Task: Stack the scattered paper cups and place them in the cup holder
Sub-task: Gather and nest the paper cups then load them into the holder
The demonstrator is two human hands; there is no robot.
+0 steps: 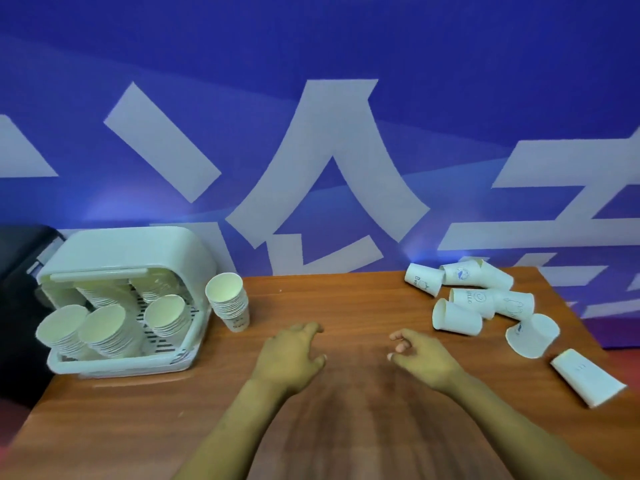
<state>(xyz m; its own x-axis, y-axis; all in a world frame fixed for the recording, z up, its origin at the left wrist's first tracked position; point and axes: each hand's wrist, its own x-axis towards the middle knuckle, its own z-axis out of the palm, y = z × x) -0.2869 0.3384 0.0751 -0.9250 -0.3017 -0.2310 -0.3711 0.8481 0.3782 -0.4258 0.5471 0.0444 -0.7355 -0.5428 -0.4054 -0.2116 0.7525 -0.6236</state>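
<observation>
Several white paper cups (485, 299) lie scattered on their sides at the table's far right, one more cup (585, 381) lying apart near the right edge. A stack of cups (230, 303) stands upright next to the white cup holder (188, 261) at the left, which has several cup stacks inside. My left hand (294, 355) hovers over the table's middle, fingers loosely spread, holding nothing. My right hand (422, 358) is beside it, fingers curled slightly, also empty, a short way left of the scattered cups.
The brown wooden table (346, 296) ends at a blue wall with large white characters. A dark object (20, 271) sits behind the holder at the far left. The table's right edge runs diagonally just beyond the cups.
</observation>
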